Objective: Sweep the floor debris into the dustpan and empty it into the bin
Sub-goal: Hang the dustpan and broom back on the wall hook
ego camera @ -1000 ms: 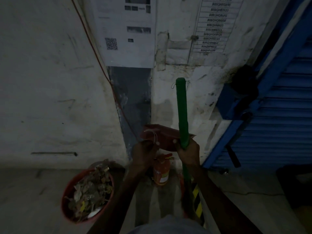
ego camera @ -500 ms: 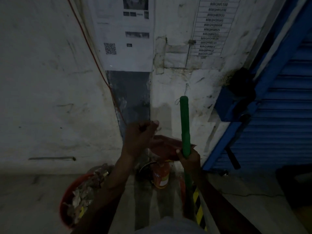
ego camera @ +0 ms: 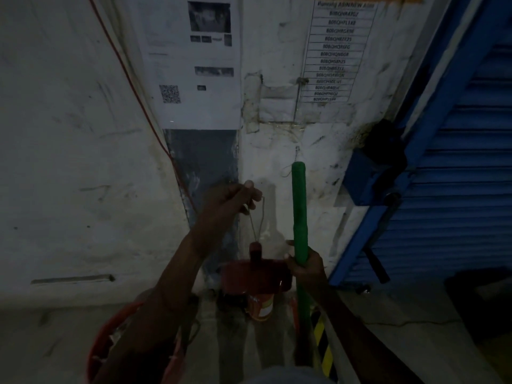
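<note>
A: Starting at the bottom left of the frame, the red bin [ego camera: 95, 353] is sitting on the floor, mostly hidden behind the left forearm. What step are we in?

B: Judging by the layout, the sweeping and emptying are looking finished; the tools are being put away. The right hand [ego camera: 306, 266], low and just right of centre, is wrapping its fingers around the green broom handle [ego camera: 299, 206], which is standing upright.

A: And the dustpan?

B: The red dustpan [ego camera: 256, 277] is hanging at centre, lower middle of the frame, pan end down. It is dangling from a thin string loop [ego camera: 257, 220] tied at its handle. The left hand [ego camera: 231, 199], just above centre, is pinching the top of that loop between curled fingers.

A: What is the next move calling for?

B: Probably lifting the loop to a nail on the white wall [ego camera: 277, 139] beyond. I cannot make out a hook for certain. The pan may swing.

A: Anything farther back?

B: An orange canister [ego camera: 260, 307] is standing behind the pan at the wall's foot.
</note>
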